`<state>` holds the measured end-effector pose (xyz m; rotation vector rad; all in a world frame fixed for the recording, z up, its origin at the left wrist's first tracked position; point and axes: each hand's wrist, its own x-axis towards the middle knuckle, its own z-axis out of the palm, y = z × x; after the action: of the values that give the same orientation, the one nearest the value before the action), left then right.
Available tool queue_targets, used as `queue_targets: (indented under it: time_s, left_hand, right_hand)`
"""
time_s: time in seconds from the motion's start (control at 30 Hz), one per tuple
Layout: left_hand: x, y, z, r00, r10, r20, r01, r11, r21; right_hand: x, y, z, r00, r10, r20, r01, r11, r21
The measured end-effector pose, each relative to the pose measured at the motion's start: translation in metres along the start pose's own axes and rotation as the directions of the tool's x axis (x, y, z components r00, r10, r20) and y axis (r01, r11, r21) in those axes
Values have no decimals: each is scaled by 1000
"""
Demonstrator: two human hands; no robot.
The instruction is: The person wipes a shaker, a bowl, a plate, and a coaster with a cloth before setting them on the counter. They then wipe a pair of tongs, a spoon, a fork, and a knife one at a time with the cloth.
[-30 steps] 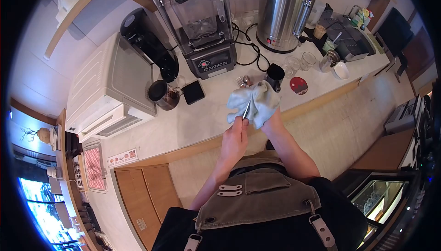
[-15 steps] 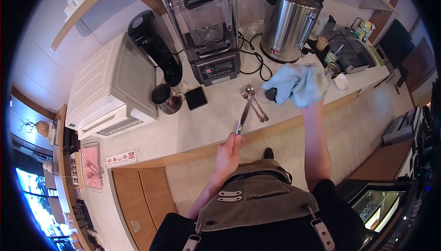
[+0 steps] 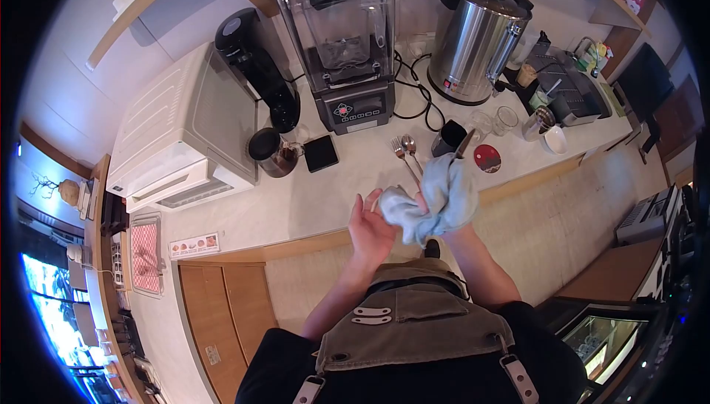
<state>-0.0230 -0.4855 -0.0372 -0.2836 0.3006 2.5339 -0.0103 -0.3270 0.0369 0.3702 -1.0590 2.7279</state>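
A crumpled light blue cloth (image 3: 444,201) covers most of my right hand (image 3: 423,203), which grips it above the counter's front edge. The tip of a knife (image 3: 466,143) sticks out of the cloth's upper side. Just left of the cloth, my left hand (image 3: 372,230) is open, palm up, with its fingers apart. A fork (image 3: 399,149) and a spoon (image 3: 410,145) lie side by side on the counter, their handles partly hidden by the cloth. Behind the cloth stands a black cup (image 3: 448,138), and a red disc (image 3: 487,158) lies to its right.
Along the counter (image 3: 296,204) stand a white oven (image 3: 185,123), a black coffee maker (image 3: 259,64), a coffee pot (image 3: 274,154), a blender (image 3: 344,49) and a steel urn (image 3: 477,42). Glasses (image 3: 506,119) and a white cup (image 3: 554,140) are at the right.
My right hand has brought the cloth left and toward me, uncovering the black cup and red disc. My left hand has let go of the knife and opened; the knife now pokes out of the cloth.
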Motion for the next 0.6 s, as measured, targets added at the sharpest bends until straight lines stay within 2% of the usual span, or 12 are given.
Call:
queue_targets:
  time_s: [0.03,0.13,0.17,0.27,0.3,0.33,0.4,0.43,0.47,0.5,0.53,0.6]
  left_hand:
    - [9,-3,-17,991,-70,117,82,992,-97]
    - [15,-7,0,970,-137,199,185,952,-243]
    - [16,-4,-5,958,-92,270,189,914,-360]
    - [19,9,-10,944,44,327,120,877,-464]
    - [18,12,-4,948,66,311,90,883,-461]
    - [23,13,-10,951,88,295,62,884,-463]
    - [35,13,-27,956,125,265,13,885,-465]
    - [34,16,-23,937,124,326,-29,959,-283]
    - [37,20,-25,913,125,388,13,943,-333]
    - [38,24,-29,887,127,444,56,924,-378]
    - [38,27,-32,858,134,496,101,902,-419]
    - [35,31,-37,911,95,402,96,898,-430]
  right_hand:
    - [0,12,8,999,24,23,-26,996,82]
    - [-15,52,0,998,-54,30,58,986,-156]
    - [-18,55,5,997,-83,-6,74,922,-381]
    - [-32,99,-41,993,-53,103,86,933,-350]
    - [-37,111,-49,994,-29,107,57,961,-270]
    - [-38,108,-41,988,-33,149,107,846,-523]
    - [-38,102,-24,972,-42,232,229,403,-886]
    - [-40,99,-22,964,2,265,257,232,-938]
    - [-41,95,-15,957,53,286,283,56,-958]
    - [-32,95,-5,883,-130,450,464,103,-880]
    - [-39,100,-9,900,-70,429,434,221,-874]
    - [-51,111,-22,908,54,415,351,441,-826]
